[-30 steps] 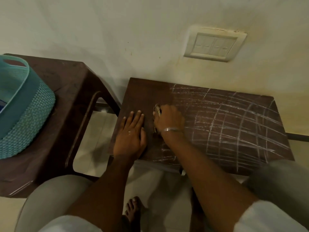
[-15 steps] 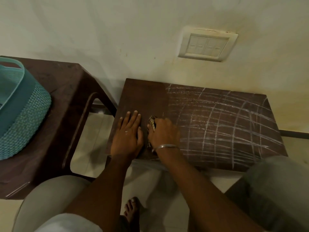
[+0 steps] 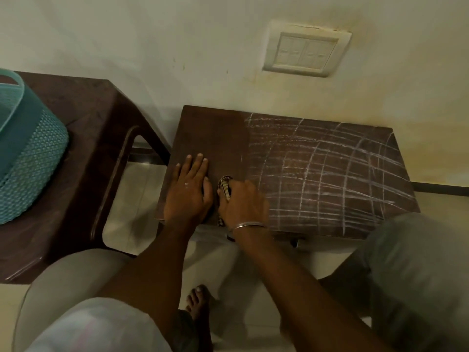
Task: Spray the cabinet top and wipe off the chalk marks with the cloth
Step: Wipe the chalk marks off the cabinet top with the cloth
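The dark brown cabinet top (image 3: 215,133) stands against the wall. White chalk marks (image 3: 327,174) cross its middle and right in a rough grid, while its left third is bare wood. My right hand (image 3: 245,203) presses a checked cloth (image 3: 225,186) flat on the top near the front edge, at the left border of the chalk. My left hand (image 3: 189,191) lies flat with fingers spread on the bare left part, right beside the cloth. No spray bottle is in view.
A brown plastic stool (image 3: 94,138) stands to the left with a teal woven basket (image 3: 28,158) on it. A switch plate (image 3: 305,50) sits on the wall above. My knees and a bare foot (image 3: 196,301) are below the cabinet's front edge.
My right hand has drawn the cloth from the middle of the top toward the front edge. The chalk at the front left is gone. My left hand has stayed flat.
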{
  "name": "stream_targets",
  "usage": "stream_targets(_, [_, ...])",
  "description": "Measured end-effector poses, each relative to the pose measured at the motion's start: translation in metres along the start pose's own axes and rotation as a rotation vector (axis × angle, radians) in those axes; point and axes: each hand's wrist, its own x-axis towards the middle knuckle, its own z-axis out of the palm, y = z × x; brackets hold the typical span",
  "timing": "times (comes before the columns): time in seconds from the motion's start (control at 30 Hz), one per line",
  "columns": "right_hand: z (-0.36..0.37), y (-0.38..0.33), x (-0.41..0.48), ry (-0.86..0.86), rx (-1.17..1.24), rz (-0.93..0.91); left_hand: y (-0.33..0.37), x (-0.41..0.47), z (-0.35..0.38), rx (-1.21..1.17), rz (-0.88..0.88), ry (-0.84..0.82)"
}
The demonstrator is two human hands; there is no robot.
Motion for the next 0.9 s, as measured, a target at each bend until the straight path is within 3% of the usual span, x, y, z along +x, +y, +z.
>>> stream_targets(0.4, [-0.019, -0.003, 0.094, 0.029, -0.027, 0.110, -0.001, 0.000, 0.002, -0.011, 0.008, 0.032])
stream_targets(0.9, [0.000, 0.001, -0.026, -0.017, -0.024, 0.008, 0.001, -0.002, 0.001, 0.038, 0.008, -0.035])
